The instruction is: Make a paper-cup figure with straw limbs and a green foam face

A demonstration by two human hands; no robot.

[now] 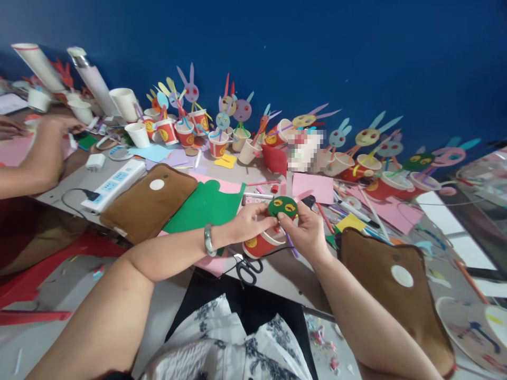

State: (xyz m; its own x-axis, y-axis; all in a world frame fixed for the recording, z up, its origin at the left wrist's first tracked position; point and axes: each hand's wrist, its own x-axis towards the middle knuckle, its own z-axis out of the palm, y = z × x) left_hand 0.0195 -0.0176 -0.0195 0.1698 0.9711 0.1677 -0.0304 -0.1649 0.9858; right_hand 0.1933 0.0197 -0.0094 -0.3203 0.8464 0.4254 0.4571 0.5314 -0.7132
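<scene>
Between my two hands is a green paper rabbit face [282, 206] with yellow eyes and pink ears. My left hand [253, 221] pinches its left edge, a bracelet on that wrist. On the other edge, my right hand [307, 227] grips it with the thumb laid over the front. Just below the face stands a red and white paper cup [261, 244], partly hidden by my hands. Black-handled scissors [249, 271] lie at the table edge under the cup. Green paper [208, 206] spreads out left of my left hand.
Several paper rabbits in cups [224, 121] line the blue wall. A white power strip [114, 184] and a brown cushion-like pad [150, 203] lie to the left; another brown pad [380, 269] lies right. Another person's arm [35, 153] rests at the far left. A bin [471, 327] stands lower right.
</scene>
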